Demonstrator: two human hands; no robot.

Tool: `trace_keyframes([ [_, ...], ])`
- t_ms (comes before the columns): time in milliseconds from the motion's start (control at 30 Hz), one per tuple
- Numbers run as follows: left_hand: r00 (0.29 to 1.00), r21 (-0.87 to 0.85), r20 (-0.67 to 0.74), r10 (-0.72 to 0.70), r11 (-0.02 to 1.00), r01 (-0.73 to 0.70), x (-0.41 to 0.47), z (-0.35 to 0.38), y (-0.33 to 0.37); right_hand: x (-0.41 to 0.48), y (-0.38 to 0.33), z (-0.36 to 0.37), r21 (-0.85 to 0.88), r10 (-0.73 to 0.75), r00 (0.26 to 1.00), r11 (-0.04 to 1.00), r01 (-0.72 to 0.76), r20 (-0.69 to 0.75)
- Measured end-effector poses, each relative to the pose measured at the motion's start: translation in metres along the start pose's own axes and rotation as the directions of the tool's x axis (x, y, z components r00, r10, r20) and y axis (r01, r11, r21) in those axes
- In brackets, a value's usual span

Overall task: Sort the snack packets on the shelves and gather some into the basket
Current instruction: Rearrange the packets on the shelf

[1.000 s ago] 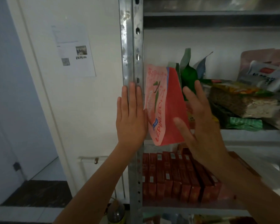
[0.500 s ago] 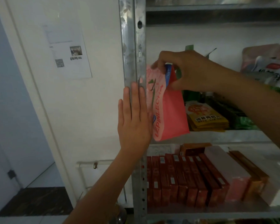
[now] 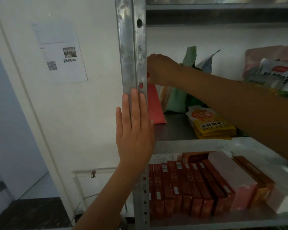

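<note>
Red packet point(image 3: 155, 105) probably deeper on shelf point(image 3: 176, 128)

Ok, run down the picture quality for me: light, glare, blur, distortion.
Head view, light: the shelf bay round the red packet and right hand is dim, the wall with the paper notice brighter. Head view, glare: the metal post behind the left hand has a blotchy sheen, no hard glare. Head view, sharpness: the packets at the right edge are smeared and the notice's print is unreadable.
</note>
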State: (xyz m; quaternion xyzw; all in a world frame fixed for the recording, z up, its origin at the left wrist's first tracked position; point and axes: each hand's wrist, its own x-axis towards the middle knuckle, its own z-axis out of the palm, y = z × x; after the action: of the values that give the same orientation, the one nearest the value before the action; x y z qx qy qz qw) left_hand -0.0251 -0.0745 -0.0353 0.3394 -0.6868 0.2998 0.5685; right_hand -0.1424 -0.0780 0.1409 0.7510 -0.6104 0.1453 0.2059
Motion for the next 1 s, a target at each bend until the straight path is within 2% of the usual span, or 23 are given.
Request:
trace_keyframes([
  [300,1.0,-0.028,-0.018,0.003,1.0,-0.004,-0.001,0.003,0.0,0.027,0.017,0.02,-0.137,0.144,0.989,0.981,-0.139,0.03],
  [500,1.0,-0.042,-0.026,0.009,0.999,-0.01,-0.001,0.002,0.0,0.028,0.012,0.024,-0.133,0.187,0.981,0.975,-0.179,0.043],
  [633,1.0,-0.049,-0.016,0.006,0.999,-0.007,-0.002,0.001,0.001,0.022,0.022,0.021,-0.018,0.159,0.979,0.987,-0.158,0.126],
  [667,1.0,-0.048,-0.017,0.006,0.999,-0.007,-0.002,0.0,0.001,0.019,0.026,0.022,0.006,0.137,0.987,0.99,-0.138,0.088],
  [733,1.0,-0.046,-0.015,0.01,0.999,-0.01,-0.001,0.001,0.001,0.01,0.035,0.031,-0.013,0.107,0.98,0.994,-0.111,-0.17],
  [800,1.0,-0.039,-0.016,0.017,0.999,-0.018,-0.002,0.001,0.0,-0.003,0.042,0.047,-0.076,0.114,0.86,0.982,-0.175,-0.498],
  [867,1.0,-0.04,-0.019,0.019,0.999,-0.019,-0.002,0.001,-0.001,-0.019,0.044,0.065,-0.004,0.203,0.686,0.958,-0.287,-0.699],
  [900,1.0,-0.041,-0.021,0.018,0.999,-0.019,-0.002,0.001,-0.001,-0.025,0.043,0.073,0.053,0.275,0.643,0.938,-0.342,-0.715],
  [933,1.0,-0.041,-0.023,0.018,0.999,-0.019,-0.002,0.001,0.0,-0.03,0.043,0.079,0.101,0.362,0.633,0.907,-0.409,-0.684],
  [1000,1.0,-0.038,-0.019,0.021,0.999,-0.021,-0.002,0.0,0.0,-0.035,0.044,0.085,0.098,0.511,0.67,0.827,-0.553,-0.538],
])
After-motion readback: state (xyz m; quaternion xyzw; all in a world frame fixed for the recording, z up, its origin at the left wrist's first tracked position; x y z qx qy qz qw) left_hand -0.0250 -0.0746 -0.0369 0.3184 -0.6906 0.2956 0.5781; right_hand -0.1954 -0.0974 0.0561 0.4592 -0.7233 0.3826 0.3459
